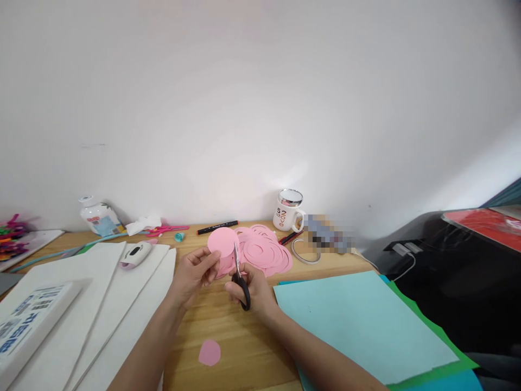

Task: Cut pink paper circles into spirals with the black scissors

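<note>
My left hand (198,271) pinches the lower edge of a round pink paper disc (222,242), held up over the table. In my right hand (253,289) is a pair of scissors (243,288) with black handles, fingers wrapped round the loops. Its metal blades point upward, close to the disc's right edge; whether they touch the paper I cannot tell. Behind both hands lies a heap of pink paper circles and rings (260,251), partly hidden by the disc. A small pink paper scrap (209,352) rests on the wood nearer to me.
White sheets (134,304) with a white box (35,326) spread at left. Light-blue paper (358,320) over green sheets lies at right. Along the wall stand a white mug (288,213), a black marker (217,227), pink scissors (166,230) and a white bottle (100,215).
</note>
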{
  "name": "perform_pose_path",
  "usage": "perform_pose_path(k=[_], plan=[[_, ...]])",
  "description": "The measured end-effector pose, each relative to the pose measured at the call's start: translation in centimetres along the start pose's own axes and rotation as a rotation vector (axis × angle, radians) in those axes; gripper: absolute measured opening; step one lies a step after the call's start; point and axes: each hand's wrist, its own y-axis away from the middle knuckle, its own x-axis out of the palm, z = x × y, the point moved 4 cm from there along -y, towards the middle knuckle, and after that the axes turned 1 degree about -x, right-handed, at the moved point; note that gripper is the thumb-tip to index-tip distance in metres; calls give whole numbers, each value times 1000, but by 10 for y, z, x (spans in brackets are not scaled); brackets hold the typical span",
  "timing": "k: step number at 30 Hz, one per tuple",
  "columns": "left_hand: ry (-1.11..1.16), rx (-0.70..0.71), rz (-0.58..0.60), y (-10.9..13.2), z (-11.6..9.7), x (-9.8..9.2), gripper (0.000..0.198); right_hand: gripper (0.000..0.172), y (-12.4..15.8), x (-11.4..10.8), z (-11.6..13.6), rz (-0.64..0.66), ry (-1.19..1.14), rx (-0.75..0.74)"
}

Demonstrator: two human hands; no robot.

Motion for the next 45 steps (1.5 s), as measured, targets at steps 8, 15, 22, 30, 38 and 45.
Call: perform_pose_path(k=[8, 15, 22, 30, 38, 45], plan=[[-48, -19, -9, 1, 4, 2, 36, 44, 2, 6, 1, 74, -4, -15], [-72, -54, 45, 2, 6, 8, 33, 45, 0, 2, 11, 75, -94, -159], [-75, -36, 28, 2, 4, 6, 32, 46, -1, 3, 10, 62, -103, -119], [-49, -25, 39, 1, 3, 6, 28, 49, -2, 2, 7, 75, -118, -108], [-33, -17, 47, 1, 3, 5, 29, 47, -2, 1, 3, 56, -95, -84], [-46, 3, 46, -1, 5, 0, 33, 43, -2, 0, 2, 27, -49, -40]])
